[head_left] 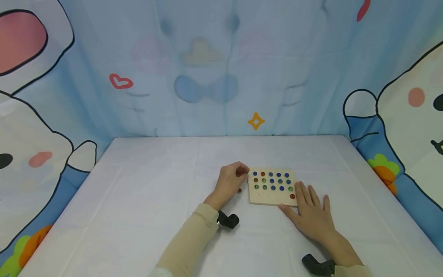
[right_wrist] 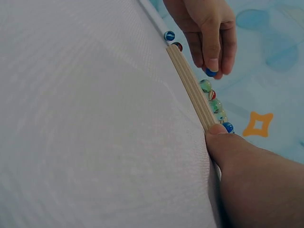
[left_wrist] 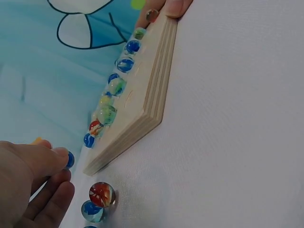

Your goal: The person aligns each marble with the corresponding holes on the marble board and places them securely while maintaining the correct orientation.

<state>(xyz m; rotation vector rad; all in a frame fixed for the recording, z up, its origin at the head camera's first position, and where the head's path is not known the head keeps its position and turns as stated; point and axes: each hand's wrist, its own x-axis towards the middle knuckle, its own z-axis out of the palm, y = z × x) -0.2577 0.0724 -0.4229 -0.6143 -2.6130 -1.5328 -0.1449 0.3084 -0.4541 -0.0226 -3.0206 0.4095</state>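
A blue marble (right_wrist: 210,73) was pinched in the left hand (head_left: 228,179), mid-frame in the head view.
The board (head_left: 266,198) beside it was steadied by the spread right hand (head_left: 314,216); gentle lowering, without jarring, seemed best.

No text, label, brand, number or sign can be read in any view.

The head view looks forward and down from farthest off, the board (head_left: 266,199) right of centre. The 2 wrist views look from low and near, tilted, at the board's edge. All 3 share board and left hand (head_left: 229,180).
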